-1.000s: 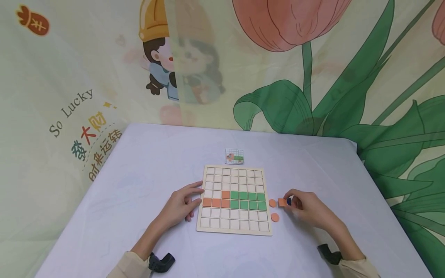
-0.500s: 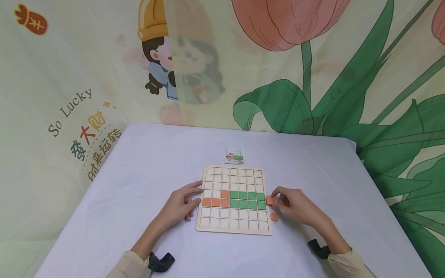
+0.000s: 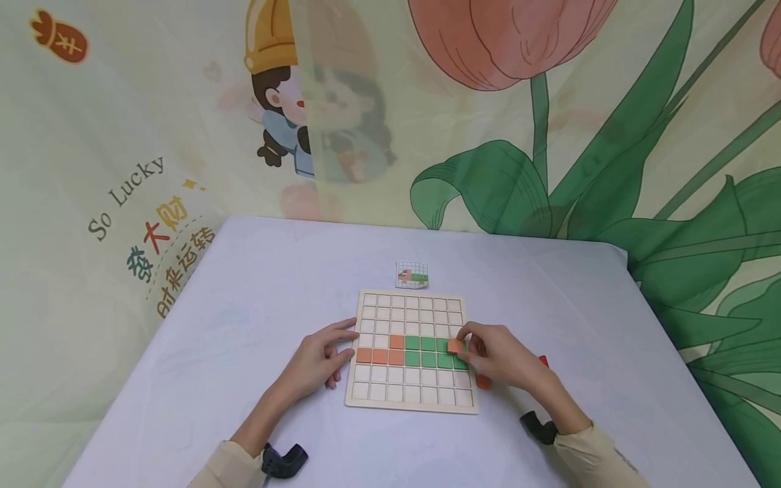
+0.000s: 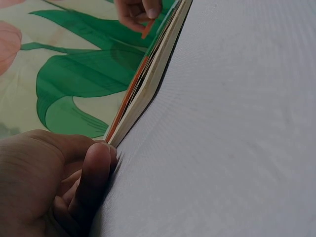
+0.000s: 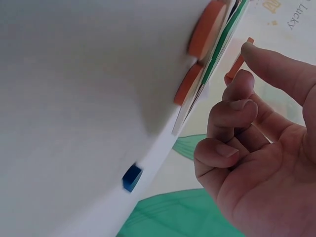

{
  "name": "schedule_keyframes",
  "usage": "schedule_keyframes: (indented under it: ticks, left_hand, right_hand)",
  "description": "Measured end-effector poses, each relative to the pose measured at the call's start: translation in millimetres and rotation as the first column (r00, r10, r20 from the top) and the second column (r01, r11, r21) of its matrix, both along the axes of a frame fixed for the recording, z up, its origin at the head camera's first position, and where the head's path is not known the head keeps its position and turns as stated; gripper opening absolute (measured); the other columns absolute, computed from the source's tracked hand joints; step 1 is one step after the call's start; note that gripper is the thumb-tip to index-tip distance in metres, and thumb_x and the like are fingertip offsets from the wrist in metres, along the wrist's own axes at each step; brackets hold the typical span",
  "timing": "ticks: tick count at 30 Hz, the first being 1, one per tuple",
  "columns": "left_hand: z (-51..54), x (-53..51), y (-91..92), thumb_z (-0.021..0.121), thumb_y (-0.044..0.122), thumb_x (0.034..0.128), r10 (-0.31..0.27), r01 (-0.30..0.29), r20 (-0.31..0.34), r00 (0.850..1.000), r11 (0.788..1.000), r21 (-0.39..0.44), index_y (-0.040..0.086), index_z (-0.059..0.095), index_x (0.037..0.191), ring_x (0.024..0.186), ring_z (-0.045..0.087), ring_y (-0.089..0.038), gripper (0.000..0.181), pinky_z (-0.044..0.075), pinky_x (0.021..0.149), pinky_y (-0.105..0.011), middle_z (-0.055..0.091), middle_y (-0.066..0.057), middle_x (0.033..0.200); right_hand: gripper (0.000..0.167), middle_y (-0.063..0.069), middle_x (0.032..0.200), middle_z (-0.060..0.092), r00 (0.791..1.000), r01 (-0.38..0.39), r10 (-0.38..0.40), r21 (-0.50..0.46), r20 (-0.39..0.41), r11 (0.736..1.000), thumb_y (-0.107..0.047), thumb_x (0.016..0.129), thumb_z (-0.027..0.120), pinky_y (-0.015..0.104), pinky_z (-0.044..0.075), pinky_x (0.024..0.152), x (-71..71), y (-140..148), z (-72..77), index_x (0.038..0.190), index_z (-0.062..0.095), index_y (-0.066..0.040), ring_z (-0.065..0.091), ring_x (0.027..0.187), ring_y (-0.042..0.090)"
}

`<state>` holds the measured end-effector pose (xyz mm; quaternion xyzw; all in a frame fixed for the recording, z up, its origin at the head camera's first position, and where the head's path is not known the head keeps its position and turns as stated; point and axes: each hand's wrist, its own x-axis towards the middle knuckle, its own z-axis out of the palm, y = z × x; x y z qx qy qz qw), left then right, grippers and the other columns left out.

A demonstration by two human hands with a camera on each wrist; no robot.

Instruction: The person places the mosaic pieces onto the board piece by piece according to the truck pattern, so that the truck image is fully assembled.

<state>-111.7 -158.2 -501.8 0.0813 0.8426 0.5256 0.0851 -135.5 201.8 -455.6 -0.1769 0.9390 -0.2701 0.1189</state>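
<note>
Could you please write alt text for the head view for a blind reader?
A person's right hand pinches a square orange tile over a pale wooden grid board partly filled with orange square tiles and green square tiles. The left hand touches the board's edge; beyond the board, a small printed card lies on a white cloth.

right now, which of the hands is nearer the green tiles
Right. The right hand is at the right end of the green tiles; the left hand is at the left edge of the board.
</note>
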Motion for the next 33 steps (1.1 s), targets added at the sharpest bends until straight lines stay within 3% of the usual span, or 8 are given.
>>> schedule_keyframes:
  ticks: [8, 19, 29, 33]
  left_hand:
    - [-0.8, -0.1, 0.2, 0.072, 0.005, 0.0984, 0.004, -0.004, 0.000, 1.000, 1.000, 0.005, 0.007, 0.070, 0.138, 0.045, 0.059, -0.015, 0.039, 0.055, 0.043, -0.029, 0.053, 0.000, 0.163]
    - [0.0, 0.0, 0.1, 0.072, 0.005, 0.0987, 0.006, -0.006, 0.007, 1.000, 1.000, 0.011, 0.007, 0.069, 0.138, 0.046, 0.059, -0.015, 0.039, 0.055, 0.043, -0.029, 0.053, 0.000, 0.163]
    - [-1.6, -0.6, -1.5, 0.071, 0.005, 0.0992, -0.011, 0.011, -0.001, 1.000, 1.000, 0.028, 0.006, 0.069, 0.138, 0.046, 0.059, -0.014, 0.039, 0.055, 0.044, -0.029, 0.052, -0.002, 0.164]
    - [-3.2, -1.0, -1.9, 0.070, 0.005, 0.0998, -0.024, 0.025, -0.010, 1.000, 0.999, 0.030, 0.006, 0.068, 0.139, 0.046, 0.059, -0.013, 0.039, 0.055, 0.044, -0.029, 0.051, -0.004, 0.164]
  right_hand:
    - [0.015, -0.006, 0.073, 0.056, 0.999, -0.039, 0.039, -0.004, -0.034, 0.999, -0.018, 0.097, 0.078, 0.020, 0.042, 0.060, -7.1, -13, -0.7, 0.110, 0.071, -0.016, 0.051, 0.068, 0.008]
    - [0.021, -0.006, 0.074, 0.058, 0.999, -0.035, 0.035, 0.000, -0.041, 0.999, -0.020, 0.096, 0.080, 0.021, 0.044, 0.061, -17.1, -39, 2.6, 0.115, 0.072, -0.015, 0.053, 0.070, 0.010]
    - [0.019, -0.006, 0.074, 0.061, 0.989, -0.138, 0.135, -0.042, -0.063, 0.990, -0.018, 0.099, 0.075, 0.021, 0.046, 0.060, -27.9, -65, 7.9, 0.116, 0.072, -0.012, 0.053, 0.066, 0.008]
    - [0.020, -0.005, 0.075, 0.063, 0.988, -0.145, 0.142, -0.040, -0.055, 0.989, -0.018, 0.099, 0.075, 0.021, 0.047, 0.061, -31.7, -75, 7.7, 0.117, 0.072, -0.011, 0.053, 0.066, 0.009]
